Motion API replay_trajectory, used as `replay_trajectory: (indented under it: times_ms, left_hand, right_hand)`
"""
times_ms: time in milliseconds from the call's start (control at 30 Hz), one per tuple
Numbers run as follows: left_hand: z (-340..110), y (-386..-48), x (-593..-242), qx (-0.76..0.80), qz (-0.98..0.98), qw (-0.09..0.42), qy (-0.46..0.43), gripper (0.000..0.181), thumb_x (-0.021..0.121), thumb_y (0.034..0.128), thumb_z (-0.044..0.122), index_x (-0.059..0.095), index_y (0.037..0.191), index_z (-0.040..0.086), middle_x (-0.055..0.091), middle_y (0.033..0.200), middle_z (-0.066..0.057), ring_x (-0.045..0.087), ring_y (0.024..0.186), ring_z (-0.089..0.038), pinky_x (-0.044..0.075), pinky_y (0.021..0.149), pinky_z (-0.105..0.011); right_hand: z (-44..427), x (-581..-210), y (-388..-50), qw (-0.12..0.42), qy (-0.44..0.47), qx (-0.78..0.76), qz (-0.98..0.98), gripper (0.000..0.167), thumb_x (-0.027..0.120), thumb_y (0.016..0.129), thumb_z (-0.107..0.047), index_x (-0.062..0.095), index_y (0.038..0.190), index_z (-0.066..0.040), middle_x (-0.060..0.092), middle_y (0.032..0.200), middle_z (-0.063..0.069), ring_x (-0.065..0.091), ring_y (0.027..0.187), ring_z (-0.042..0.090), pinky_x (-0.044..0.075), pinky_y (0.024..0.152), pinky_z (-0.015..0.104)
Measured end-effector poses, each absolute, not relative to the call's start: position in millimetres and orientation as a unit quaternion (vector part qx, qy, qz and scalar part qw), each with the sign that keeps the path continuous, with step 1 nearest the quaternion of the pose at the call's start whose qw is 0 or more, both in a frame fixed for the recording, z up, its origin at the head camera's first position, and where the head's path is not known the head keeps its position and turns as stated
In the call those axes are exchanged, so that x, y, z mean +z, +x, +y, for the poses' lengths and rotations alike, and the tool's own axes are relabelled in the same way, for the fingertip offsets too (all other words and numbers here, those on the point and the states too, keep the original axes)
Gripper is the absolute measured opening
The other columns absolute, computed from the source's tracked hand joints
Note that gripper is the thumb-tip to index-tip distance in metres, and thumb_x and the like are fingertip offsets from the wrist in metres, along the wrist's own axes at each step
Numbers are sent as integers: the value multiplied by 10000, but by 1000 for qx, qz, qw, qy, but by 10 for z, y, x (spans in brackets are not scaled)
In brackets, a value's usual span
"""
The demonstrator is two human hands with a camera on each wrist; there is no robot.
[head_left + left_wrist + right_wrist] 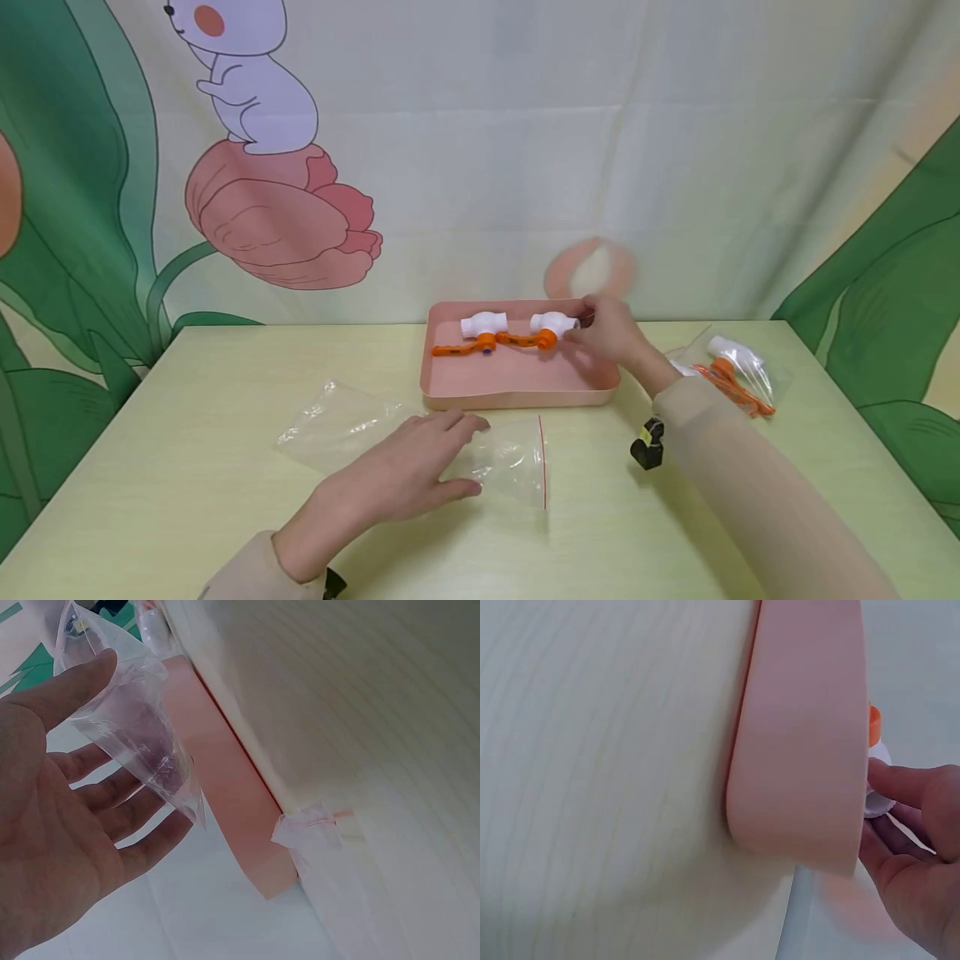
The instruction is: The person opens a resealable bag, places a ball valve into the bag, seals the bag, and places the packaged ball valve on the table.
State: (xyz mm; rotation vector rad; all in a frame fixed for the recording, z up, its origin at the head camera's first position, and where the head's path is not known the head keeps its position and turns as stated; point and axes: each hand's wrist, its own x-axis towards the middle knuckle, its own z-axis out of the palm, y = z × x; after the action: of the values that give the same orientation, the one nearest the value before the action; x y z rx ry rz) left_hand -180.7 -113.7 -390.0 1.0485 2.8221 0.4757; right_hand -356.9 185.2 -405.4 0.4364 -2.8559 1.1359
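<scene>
A pink tray (517, 392) holds two white plastic ball valves with orange lever handles: a left ball valve (483, 324) and a right ball valve (553, 323). My right hand (611, 333) reaches over the tray's right end and grips the right valve's white end; in the right wrist view the tray wall hides most of that valve (880, 753). My left hand (401, 467) has loosely spread fingers and hovers beside a clear zip bag (513, 467) with a red seal line. The left wrist view shows clear plastic (139, 724) between thumb and fingers, thumb apart from the fingertips.
Another clear bag (333, 425) lies flat left of my left hand. At the table's right, a bagged ball valve (738, 375) with an orange handle lies beyond my right forearm. A printed curtain (465, 167) hangs behind the table's back edge.
</scene>
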Motion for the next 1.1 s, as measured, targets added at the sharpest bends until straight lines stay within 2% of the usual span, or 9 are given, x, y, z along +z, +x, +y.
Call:
replay_trajectory:
  times_ms: [233, 600, 867, 1100]
  left_hand:
    - [-1138, -1808, -3900, 154, 924, 44, 346, 616, 762, 945, 369, 530, 1428, 65, 600, 1355, -79, 601, 1157, -223, 472, 1018, -468]
    - [-1144, -1817, -3905, 159, 927, 46, 338, 615, 765, 945, 360, 528, 1433, 71, 590, 1379, -70, 596, 1173, -230, 461, 1031, -475]
    - [-1194, -1867, -3909, 172, 929, 43, 325, 617, 773, 940, 344, 524, 1434, 71, 580, 1385, -71, 605, 1170, -239, 475, 996, -488]
    - [-1219, -1899, -3934, 205, 919, 41, 335, 619, 783, 936, 304, 504, 1436, 68, 570, 1381, -63, 614, 1172, -246, 506, 977, -457]
  right_hand:
    - [1874, -3996, -3530, 34, 116, 420, -900, 293, 784, 897, -65, 727, 1168, 31, 717, 1061, 176, 670, 996, 315, 540, 912, 431]
    - [1940, -3976, -3405, 67, 105, 418, -900, 260, 818, 878, -115, 722, 1081, 16, 720, 1017, 146, 684, 939, 291, 566, 852, 412]
    - [2031, -3935, -3297, 82, 111, 431, -892, 245, 844, 864, -149, 739, 1049, -27, 732, 994, 101, 701, 948, 248, 560, 774, 317]
    - [2120, -3944, -3152, 65, 102, 471, -874, 276, 845, 874, -158, 734, 1083, -17, 729, 1038, 120, 688, 985, 258, 543, 752, 238]
